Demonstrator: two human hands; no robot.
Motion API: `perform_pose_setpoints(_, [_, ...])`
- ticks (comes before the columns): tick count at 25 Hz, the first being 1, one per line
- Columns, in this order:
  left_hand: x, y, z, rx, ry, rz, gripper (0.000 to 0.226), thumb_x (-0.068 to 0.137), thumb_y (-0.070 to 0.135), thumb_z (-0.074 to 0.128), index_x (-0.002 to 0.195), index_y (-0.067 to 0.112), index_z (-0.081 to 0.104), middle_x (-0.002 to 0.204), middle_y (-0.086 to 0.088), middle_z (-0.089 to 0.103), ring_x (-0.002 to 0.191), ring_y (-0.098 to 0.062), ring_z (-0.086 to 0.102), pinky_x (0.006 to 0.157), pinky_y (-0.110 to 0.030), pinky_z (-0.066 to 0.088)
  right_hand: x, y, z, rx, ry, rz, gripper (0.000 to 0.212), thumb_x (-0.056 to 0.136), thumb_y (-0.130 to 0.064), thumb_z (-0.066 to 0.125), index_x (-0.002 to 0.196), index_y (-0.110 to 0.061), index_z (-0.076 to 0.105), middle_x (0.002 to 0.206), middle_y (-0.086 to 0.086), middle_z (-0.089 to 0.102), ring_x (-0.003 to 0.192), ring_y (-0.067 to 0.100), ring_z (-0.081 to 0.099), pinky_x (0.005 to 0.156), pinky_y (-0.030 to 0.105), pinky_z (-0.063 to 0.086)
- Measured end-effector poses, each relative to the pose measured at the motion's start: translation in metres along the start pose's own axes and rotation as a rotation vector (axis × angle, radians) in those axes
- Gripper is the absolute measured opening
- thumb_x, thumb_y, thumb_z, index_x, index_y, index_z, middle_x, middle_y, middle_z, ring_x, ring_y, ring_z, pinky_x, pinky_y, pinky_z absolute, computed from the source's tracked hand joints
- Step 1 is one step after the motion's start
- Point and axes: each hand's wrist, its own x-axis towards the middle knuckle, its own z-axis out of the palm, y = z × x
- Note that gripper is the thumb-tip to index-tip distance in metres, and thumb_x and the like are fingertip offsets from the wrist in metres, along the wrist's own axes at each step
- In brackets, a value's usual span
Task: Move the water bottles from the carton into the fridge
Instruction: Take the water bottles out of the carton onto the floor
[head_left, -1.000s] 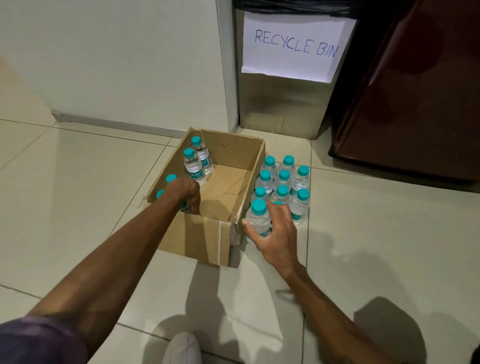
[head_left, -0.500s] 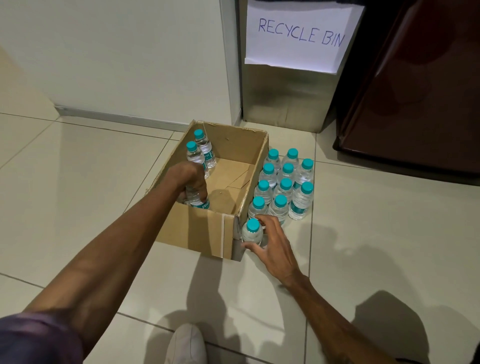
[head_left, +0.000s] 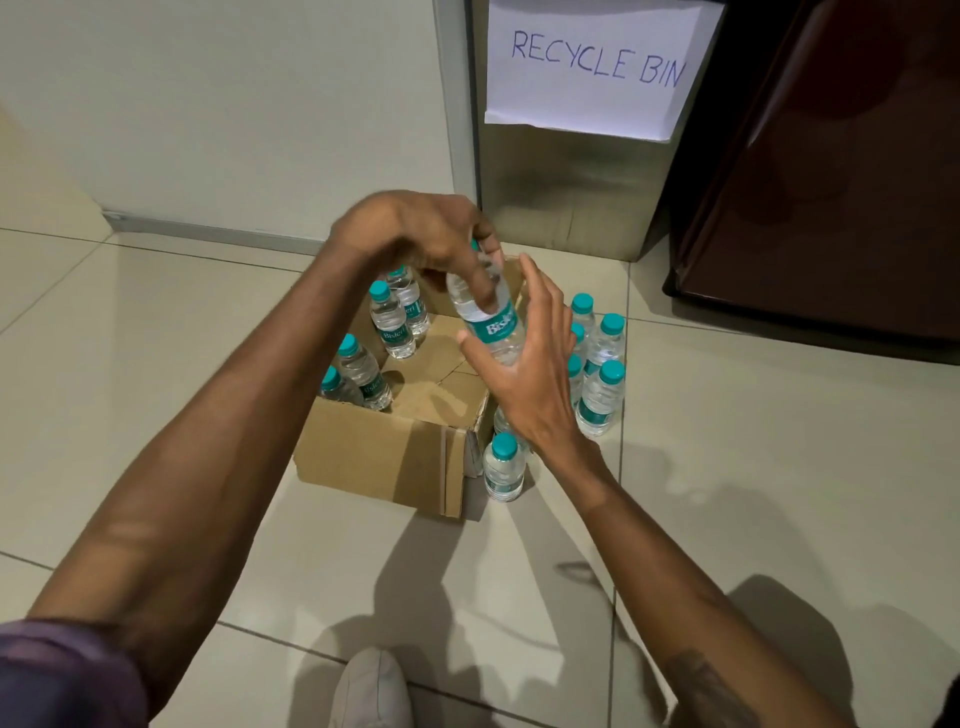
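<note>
Clear, glossy plastic on the raised bottle (head_left: 491, 322), slick teal label band round it, and smooth teal plastic caps (head_left: 612, 371) on the floor bottles (head_left: 597, 400). Matt, fibrous brown cardboard for the carton (head_left: 379, 457), standing on polished cream floor tiles (head_left: 753, 467) with a soft sheen and faint reflections. Brushed, streaky metal on the bin (head_left: 566, 197), flat white paper for its sign (head_left: 597, 98), dark maroon gloss across the fridge (head_left: 841, 182), matt paint on the wall (head_left: 234, 104).
</note>
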Motion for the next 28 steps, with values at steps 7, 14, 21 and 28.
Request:
perform_pose_setpoints(7, [0.008,-0.013,-0.005,-0.181,-0.076,0.1,0.085,0.062,0.038,0.091,0.137,0.03,0.052,0.13,0.015,0.056,0.109,-0.014,0.064,0.08,-0.025,0.058,-0.017,0.018,-0.032,0.066,0.38,0.099,0.065,0.082,-0.034,0.074,0.138,-0.021,0.042,0.127,-0.006,0.051,0.115,0.006,0.054,0.089,0.014,0.051])
perform_pose_setpoints(14, [0.038,-0.143,0.04,0.23,0.205,-0.494,0.059,0.076,0.016,0.082,0.129,0.009,0.056,0.127,-0.014,0.061,0.115,-0.033,0.059,0.102,-0.048,0.048,-0.054,0.073,-0.054,-0.033,0.512,0.161,0.06,0.079,-0.027,0.077,0.129,-0.016,0.047,0.117,0.002,0.046,0.108,0.009,0.055,0.087,0.011,0.05])
perform_pose_setpoints(21, [0.049,-0.154,0.071,0.609,0.26,-0.56,0.053,0.08,0.027,0.079,0.125,0.011,0.055,0.121,-0.013,0.06,0.117,-0.029,0.053,0.105,-0.043,0.033,-0.097,0.099,-0.038,-0.184,0.435,0.432,0.067,0.077,-0.032,0.08,0.132,-0.027,0.043,0.122,-0.004,0.056,0.11,0.015,0.053,0.091,0.043,0.053])
perform_pose_setpoints(28, [0.056,-0.177,0.088,0.413,0.451,-0.464,0.032,0.084,0.015,0.075,0.11,-0.002,0.065,0.097,-0.013,0.059,0.085,-0.025,0.059,0.072,-0.035,0.054,-0.116,0.112,-0.03,-0.121,0.318,0.468,0.066,0.081,-0.025,0.079,0.134,-0.02,0.04,0.128,0.001,0.057,0.113,0.02,0.059,0.092,0.044,0.054])
